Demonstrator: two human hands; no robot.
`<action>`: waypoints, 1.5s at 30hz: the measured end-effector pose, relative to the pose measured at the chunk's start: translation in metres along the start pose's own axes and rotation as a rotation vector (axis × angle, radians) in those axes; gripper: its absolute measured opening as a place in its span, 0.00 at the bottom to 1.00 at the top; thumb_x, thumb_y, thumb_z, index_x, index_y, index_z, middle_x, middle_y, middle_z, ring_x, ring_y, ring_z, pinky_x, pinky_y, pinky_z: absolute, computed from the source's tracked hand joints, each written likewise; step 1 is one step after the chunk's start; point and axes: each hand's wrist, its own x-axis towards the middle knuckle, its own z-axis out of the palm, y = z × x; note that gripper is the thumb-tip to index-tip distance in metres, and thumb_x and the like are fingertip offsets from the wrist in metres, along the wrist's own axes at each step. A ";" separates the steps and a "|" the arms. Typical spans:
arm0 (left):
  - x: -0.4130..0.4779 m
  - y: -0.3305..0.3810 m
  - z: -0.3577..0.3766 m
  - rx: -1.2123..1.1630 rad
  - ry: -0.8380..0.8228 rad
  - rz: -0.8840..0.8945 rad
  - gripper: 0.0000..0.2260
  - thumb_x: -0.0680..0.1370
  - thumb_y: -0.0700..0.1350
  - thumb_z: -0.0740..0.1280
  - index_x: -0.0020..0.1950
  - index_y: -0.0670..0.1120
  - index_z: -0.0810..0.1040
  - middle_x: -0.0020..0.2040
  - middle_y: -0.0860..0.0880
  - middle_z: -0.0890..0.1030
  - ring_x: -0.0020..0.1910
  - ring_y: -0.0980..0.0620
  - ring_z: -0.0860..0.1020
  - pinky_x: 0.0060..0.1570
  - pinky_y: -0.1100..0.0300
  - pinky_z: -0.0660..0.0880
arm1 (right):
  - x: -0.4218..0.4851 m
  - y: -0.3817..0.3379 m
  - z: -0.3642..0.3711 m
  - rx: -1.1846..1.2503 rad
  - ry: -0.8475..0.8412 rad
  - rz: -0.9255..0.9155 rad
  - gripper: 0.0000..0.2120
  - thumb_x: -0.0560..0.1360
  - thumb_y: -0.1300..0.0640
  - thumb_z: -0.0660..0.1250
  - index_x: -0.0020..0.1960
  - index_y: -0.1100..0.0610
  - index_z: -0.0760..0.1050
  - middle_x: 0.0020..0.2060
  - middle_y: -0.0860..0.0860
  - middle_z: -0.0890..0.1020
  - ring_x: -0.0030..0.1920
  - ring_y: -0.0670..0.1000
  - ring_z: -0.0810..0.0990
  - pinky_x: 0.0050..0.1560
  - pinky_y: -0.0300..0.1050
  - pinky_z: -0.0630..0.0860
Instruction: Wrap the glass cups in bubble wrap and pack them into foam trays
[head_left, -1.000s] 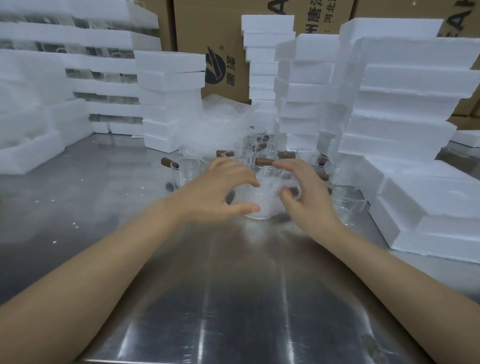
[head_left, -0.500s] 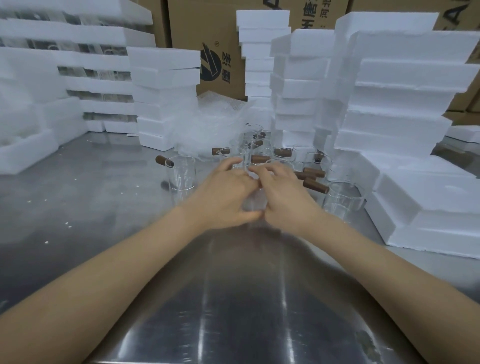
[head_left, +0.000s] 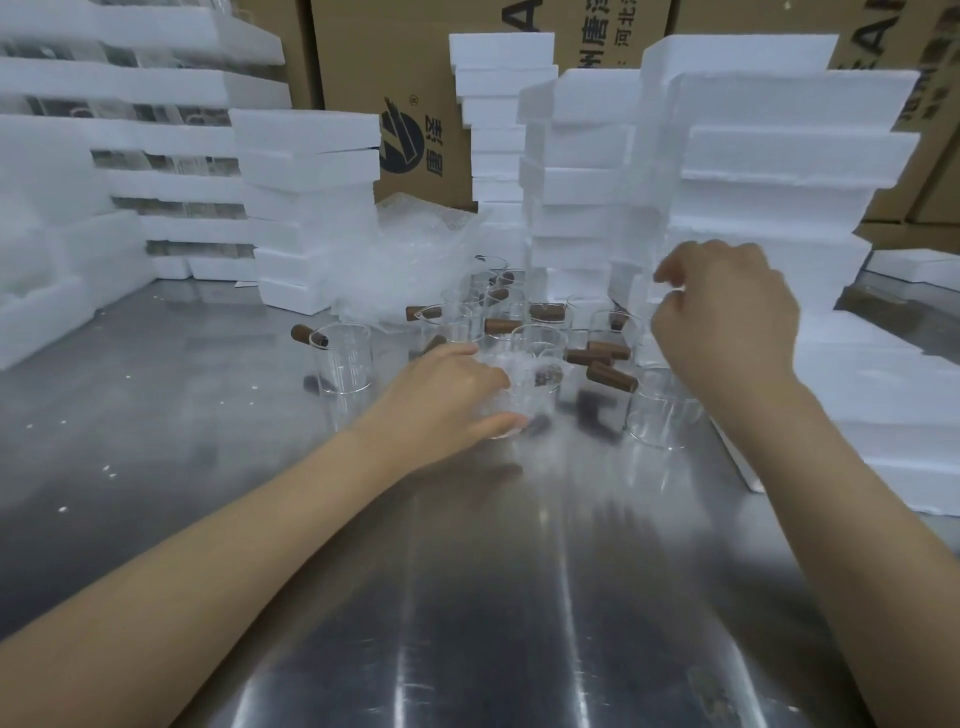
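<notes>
My left hand (head_left: 449, 397) grips a glass cup wrapped in bubble wrap (head_left: 524, 387) that stands on the steel table (head_left: 467, 597). My right hand (head_left: 727, 322) hovers higher up to the right, fingers loosely curled and holding nothing, in front of the foam tray stack (head_left: 769, 171). Several bare glass cups with brown wooden handles (head_left: 519, 317) cluster behind the wrapped one. One cup (head_left: 345, 364) stands apart to the left, another (head_left: 662, 410) below my right wrist. A heap of bubble wrap (head_left: 410, 254) lies behind the cups.
Stacks of white foam trays rise at the back centre (head_left: 311, 208), at the far left (head_left: 104, 156) and along the right edge (head_left: 883, 415). Cardboard boxes (head_left: 395, 78) stand behind them. Small white foam crumbs dot the table at the left.
My right hand has let go of the wrapped cup and risen up and to the right toward the foam stack. My left hand stays on the cup.
</notes>
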 end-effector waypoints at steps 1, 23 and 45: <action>0.002 0.000 0.000 -0.006 -0.043 -0.034 0.26 0.74 0.66 0.63 0.57 0.46 0.82 0.49 0.47 0.85 0.66 0.46 0.73 0.64 0.61 0.59 | 0.002 0.009 0.000 -0.076 -0.053 0.042 0.16 0.71 0.65 0.60 0.58 0.61 0.76 0.54 0.61 0.77 0.57 0.64 0.71 0.53 0.55 0.67; 0.001 0.013 0.009 0.091 0.036 -0.006 0.20 0.78 0.62 0.61 0.51 0.45 0.75 0.41 0.50 0.77 0.45 0.48 0.76 0.64 0.57 0.56 | 0.007 0.042 0.007 -0.201 -0.253 0.208 0.13 0.71 0.64 0.62 0.55 0.59 0.77 0.40 0.57 0.77 0.48 0.60 0.73 0.63 0.54 0.63; 0.016 0.009 0.007 0.232 -0.050 0.018 0.21 0.82 0.56 0.57 0.48 0.42 0.82 0.38 0.45 0.84 0.47 0.48 0.81 0.72 0.61 0.48 | 0.019 0.094 -0.045 0.019 -0.471 0.383 0.33 0.60 0.55 0.82 0.61 0.59 0.74 0.57 0.59 0.77 0.59 0.62 0.74 0.60 0.57 0.73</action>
